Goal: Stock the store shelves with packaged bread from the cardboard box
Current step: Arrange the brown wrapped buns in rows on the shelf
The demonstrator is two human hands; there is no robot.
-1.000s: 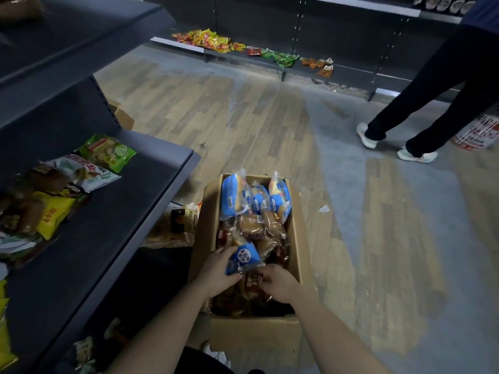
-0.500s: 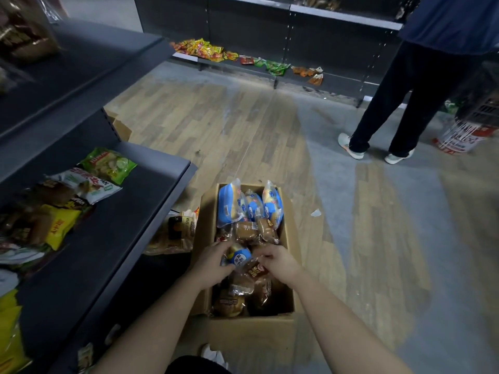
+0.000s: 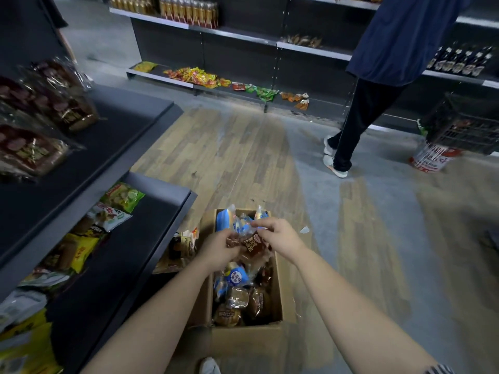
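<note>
An open cardboard box (image 3: 276, 290) stands on the floor below me, filled with several packaged breads (image 3: 237, 298) in clear and blue wrappers. Above the box, my left hand (image 3: 220, 249) and my right hand (image 3: 280, 234) both grip a clear-wrapped brown bread pack (image 3: 253, 245) held between them, lifted over the other packs. The dark lower shelf (image 3: 140, 238) on my left holds several bread and snack packs (image 3: 108, 214). The upper shelf (image 3: 113, 136) carries dark wrapped loaves (image 3: 51, 103).
A person in dark trousers and a blue top (image 3: 378, 90) stands at the far shelving on the right. A black crate (image 3: 464, 122) sits on a red-and-white bucket (image 3: 432, 157) beside them. More packs (image 3: 178, 249) lie on the floor left of the box.
Both hands have risen out of the box with the brown bread pack between them. My view has tilted upward, showing more of the far shelves.
</note>
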